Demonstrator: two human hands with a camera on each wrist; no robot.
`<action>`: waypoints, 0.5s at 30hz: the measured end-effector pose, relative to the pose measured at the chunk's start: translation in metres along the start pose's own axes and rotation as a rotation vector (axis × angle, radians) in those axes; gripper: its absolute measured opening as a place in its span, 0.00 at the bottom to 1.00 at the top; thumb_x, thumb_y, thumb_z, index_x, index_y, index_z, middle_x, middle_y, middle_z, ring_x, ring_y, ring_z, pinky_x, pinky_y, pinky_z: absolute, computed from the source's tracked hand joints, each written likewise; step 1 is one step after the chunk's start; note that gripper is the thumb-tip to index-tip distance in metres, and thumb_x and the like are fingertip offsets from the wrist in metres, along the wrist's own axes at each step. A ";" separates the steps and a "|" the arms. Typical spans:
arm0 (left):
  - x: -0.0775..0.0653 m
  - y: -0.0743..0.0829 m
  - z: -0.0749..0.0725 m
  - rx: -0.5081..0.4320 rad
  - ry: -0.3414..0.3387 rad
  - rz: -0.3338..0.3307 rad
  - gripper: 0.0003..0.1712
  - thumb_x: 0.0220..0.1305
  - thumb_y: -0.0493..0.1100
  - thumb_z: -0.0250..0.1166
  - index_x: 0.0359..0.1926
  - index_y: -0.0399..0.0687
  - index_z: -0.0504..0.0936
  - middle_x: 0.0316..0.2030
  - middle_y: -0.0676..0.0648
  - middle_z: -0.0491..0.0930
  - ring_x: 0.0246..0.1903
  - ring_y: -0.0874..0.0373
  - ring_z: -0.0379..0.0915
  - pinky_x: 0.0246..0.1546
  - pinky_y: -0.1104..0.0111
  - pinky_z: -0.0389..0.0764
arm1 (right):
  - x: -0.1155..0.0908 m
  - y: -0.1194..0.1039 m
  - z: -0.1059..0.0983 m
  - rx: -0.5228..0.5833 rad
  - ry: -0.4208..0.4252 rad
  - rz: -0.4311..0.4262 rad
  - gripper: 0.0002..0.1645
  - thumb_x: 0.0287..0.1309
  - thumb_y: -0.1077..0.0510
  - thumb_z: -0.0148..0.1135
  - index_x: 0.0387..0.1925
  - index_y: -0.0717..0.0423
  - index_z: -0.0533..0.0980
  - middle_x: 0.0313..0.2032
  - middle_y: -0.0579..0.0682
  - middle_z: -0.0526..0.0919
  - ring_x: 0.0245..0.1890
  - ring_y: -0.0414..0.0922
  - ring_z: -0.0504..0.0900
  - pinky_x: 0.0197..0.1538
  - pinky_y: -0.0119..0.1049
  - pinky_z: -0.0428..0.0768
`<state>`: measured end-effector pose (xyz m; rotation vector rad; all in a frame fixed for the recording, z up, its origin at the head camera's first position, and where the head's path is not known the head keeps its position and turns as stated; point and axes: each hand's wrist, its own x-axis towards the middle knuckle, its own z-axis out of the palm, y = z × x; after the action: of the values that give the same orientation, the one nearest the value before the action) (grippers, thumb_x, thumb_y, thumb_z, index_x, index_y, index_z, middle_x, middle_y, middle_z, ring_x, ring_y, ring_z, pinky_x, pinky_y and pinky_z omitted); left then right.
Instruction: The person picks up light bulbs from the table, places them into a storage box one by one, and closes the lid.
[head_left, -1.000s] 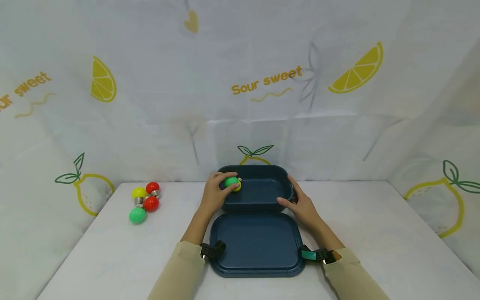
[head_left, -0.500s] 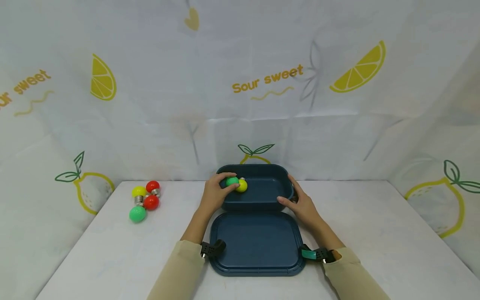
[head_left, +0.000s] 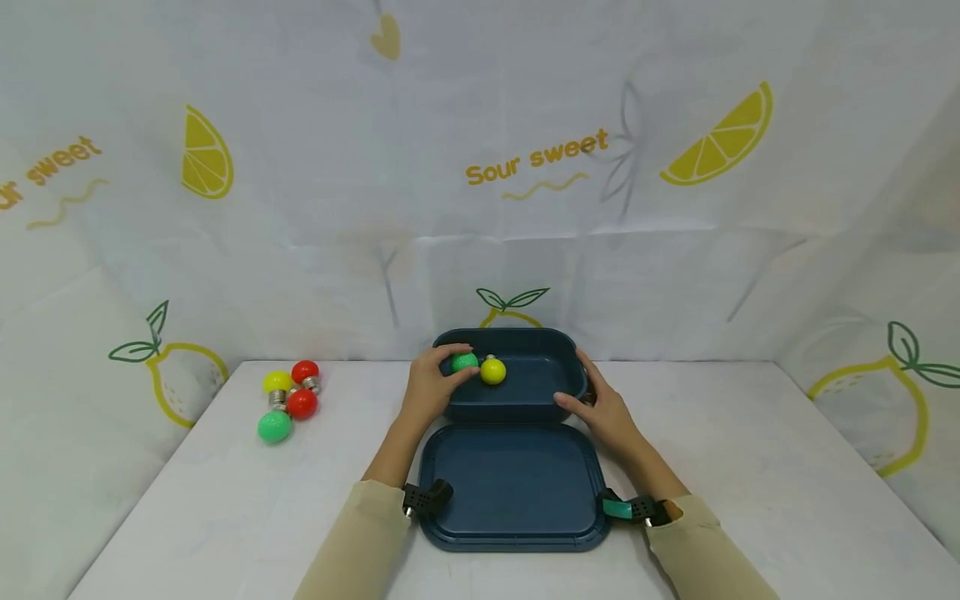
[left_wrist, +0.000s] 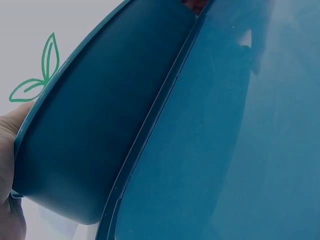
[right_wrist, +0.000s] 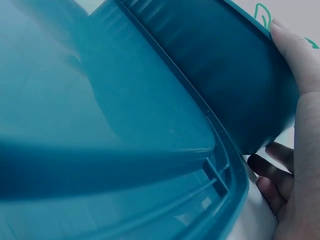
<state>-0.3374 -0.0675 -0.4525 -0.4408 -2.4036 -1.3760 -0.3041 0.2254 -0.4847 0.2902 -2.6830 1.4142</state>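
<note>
At the middle of the table's [head_left: 750, 475] far edge stands the dark blue box [head_left: 510, 414]. A matching dark blue lid [head_left: 517, 483] lies flat directly in front of it, toward the table's near edge. The left hand [head_left: 431, 385] reaches over the left rim of the box, with thumb and forefinger curled round the green bulb [head_left: 464, 361]; how firmly the fingertips press cannot be told. The yellow bulb [head_left: 492, 372] lies in the box just to the right of the thumb tip, its metal base toward the far wall. The right hand [head_left: 606, 414] grips the right end of the box, thumb at the near right corner and forefinger along the right side.

Near the table's far left corner, four loose bulbs lie in a group: a second yellow bulb [head_left: 277, 382], a far red bulb [head_left: 304, 372], a near red bulb [head_left: 302, 404] and, nearest the near edge, a second green bulb [head_left: 274, 427]. A white printed sheet [head_left: 322, 292] hangs behind the far edge.
</note>
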 end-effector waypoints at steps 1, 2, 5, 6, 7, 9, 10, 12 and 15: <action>0.000 0.001 0.000 0.002 -0.005 -0.006 0.21 0.52 0.45 0.73 0.50 0.50 0.83 0.50 0.47 0.81 0.48 0.50 0.75 0.50 0.57 0.79 | 0.000 0.000 0.000 -0.001 0.001 0.002 0.53 0.58 0.39 0.61 0.75 0.32 0.41 0.71 0.63 0.57 0.64 0.63 0.69 0.60 0.60 0.72; 0.000 0.001 0.000 0.012 -0.014 -0.014 0.21 0.52 0.45 0.73 0.50 0.50 0.83 0.50 0.47 0.81 0.48 0.50 0.75 0.50 0.57 0.79 | -0.001 0.000 0.000 -0.001 0.000 0.004 0.53 0.58 0.39 0.61 0.75 0.32 0.41 0.71 0.63 0.57 0.65 0.63 0.68 0.61 0.60 0.71; 0.001 0.003 0.001 0.066 -0.034 -0.037 0.20 0.53 0.46 0.73 0.49 0.53 0.84 0.50 0.47 0.81 0.48 0.51 0.75 0.49 0.58 0.79 | -0.002 -0.002 -0.001 -0.002 0.000 0.007 0.53 0.58 0.39 0.61 0.75 0.33 0.41 0.71 0.63 0.56 0.65 0.63 0.68 0.61 0.60 0.71; 0.002 0.004 0.001 0.093 -0.039 -0.045 0.20 0.53 0.46 0.73 0.49 0.54 0.84 0.50 0.48 0.81 0.48 0.51 0.76 0.49 0.58 0.79 | -0.002 -0.002 -0.001 -0.003 0.000 0.007 0.53 0.58 0.39 0.61 0.75 0.33 0.41 0.71 0.63 0.57 0.64 0.63 0.68 0.61 0.60 0.70; 0.002 0.004 0.001 0.125 -0.043 -0.052 0.20 0.53 0.47 0.73 0.49 0.55 0.84 0.50 0.49 0.81 0.48 0.51 0.76 0.49 0.58 0.79 | -0.002 -0.003 -0.001 -0.004 0.000 0.008 0.53 0.58 0.38 0.60 0.75 0.32 0.40 0.71 0.63 0.57 0.65 0.63 0.68 0.61 0.61 0.70; 0.004 0.006 0.001 0.190 -0.050 -0.063 0.19 0.53 0.48 0.72 0.49 0.56 0.84 0.51 0.50 0.82 0.50 0.52 0.77 0.51 0.58 0.79 | -0.002 -0.004 -0.002 -0.001 0.000 0.009 0.53 0.58 0.39 0.61 0.75 0.32 0.40 0.71 0.63 0.57 0.65 0.63 0.67 0.61 0.61 0.69; 0.005 0.007 0.001 0.217 -0.052 -0.069 0.19 0.54 0.48 0.72 0.48 0.56 0.84 0.52 0.51 0.82 0.51 0.52 0.77 0.52 0.57 0.79 | -0.002 -0.004 -0.002 -0.003 -0.001 0.009 0.52 0.58 0.39 0.61 0.75 0.31 0.40 0.71 0.63 0.57 0.65 0.63 0.67 0.61 0.61 0.69; 0.006 0.010 0.002 0.277 -0.062 -0.085 0.19 0.54 0.48 0.72 0.48 0.57 0.85 0.52 0.51 0.82 0.52 0.52 0.77 0.53 0.57 0.78 | -0.002 -0.005 -0.002 -0.005 -0.002 0.007 0.53 0.58 0.39 0.61 0.75 0.31 0.40 0.71 0.63 0.57 0.65 0.63 0.68 0.62 0.62 0.69; 0.007 0.014 0.002 0.331 -0.078 -0.103 0.19 0.54 0.49 0.72 0.48 0.57 0.85 0.51 0.51 0.83 0.51 0.51 0.78 0.53 0.57 0.78 | -0.001 -0.004 -0.001 -0.012 -0.001 0.004 0.52 0.58 0.38 0.60 0.75 0.31 0.40 0.71 0.63 0.57 0.65 0.62 0.68 0.62 0.62 0.69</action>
<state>-0.3378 -0.0582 -0.4393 -0.2910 -2.6852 -0.9846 -0.3027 0.2244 -0.4811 0.2855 -2.6931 1.3994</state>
